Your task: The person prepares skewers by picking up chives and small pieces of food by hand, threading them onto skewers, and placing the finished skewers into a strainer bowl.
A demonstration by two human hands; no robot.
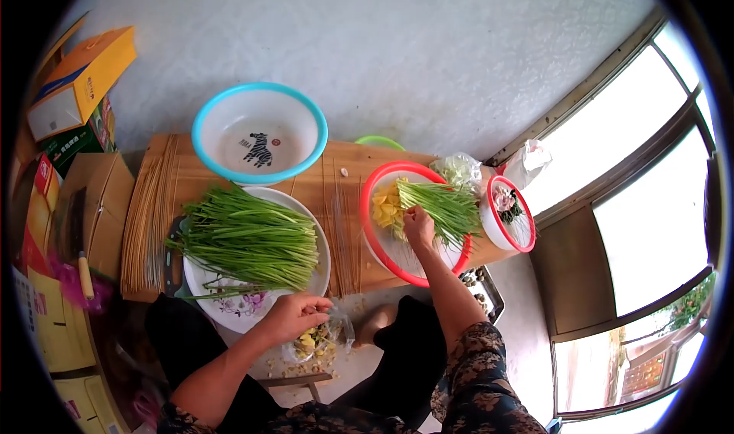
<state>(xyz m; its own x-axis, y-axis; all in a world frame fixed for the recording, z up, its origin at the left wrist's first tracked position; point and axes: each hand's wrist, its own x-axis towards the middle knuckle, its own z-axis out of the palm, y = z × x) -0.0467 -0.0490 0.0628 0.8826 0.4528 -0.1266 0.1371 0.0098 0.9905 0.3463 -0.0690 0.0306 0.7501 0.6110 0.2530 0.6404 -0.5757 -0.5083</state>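
My left hand [294, 315] is low in front of the table, its fingers closed on the top of a clear plastic bag [306, 350] with yellow pieces in it. My right hand [418, 228] reaches into a red-rimmed white basin [372, 235]. Its fingers are pinched at the pale cut ends of green garlic chives [447, 205]; the fingertips are partly hidden. Yellow slices [387, 207] lie beside these chives in the same basin. A larger heap of chives [252, 235] covers a white plate [324, 243] on the left of the table.
A blue-rimmed basin [260, 132] with a zebra print stands at the back. Thin skewers [153, 220] lie along the wooden table's left end. At right is a small red-rimmed tub [497, 224]. A knife [82, 243] rests by cardboard boxes [95, 205]. Scraps litter the floor.
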